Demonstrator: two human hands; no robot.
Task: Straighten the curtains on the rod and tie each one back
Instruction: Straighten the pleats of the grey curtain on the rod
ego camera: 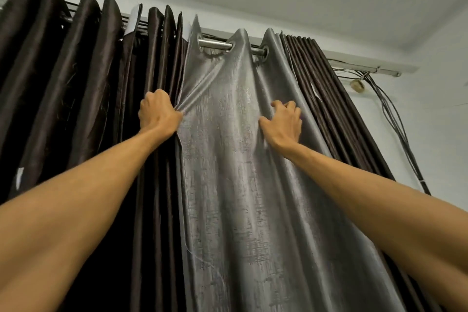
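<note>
A silver-grey curtain panel (235,159) hangs by metal eyelets from a chrome rod (215,45) in the middle of the view. Dark brown curtains hang on both sides: wide folds on the left (76,88), tightly bunched pleats on the right (326,99). My left hand (158,111) grips the grey panel's left edge, bunching the cloth. My right hand (283,121) has its fingers curled into a fold near the panel's right side, pinching the fabric. Both arms reach upward.
A white pelmet or track (367,67) runs along the wall above the rod. Black cables (395,119) and a small fitting (357,85) hang on the pale wall at the right. The ceiling is close above.
</note>
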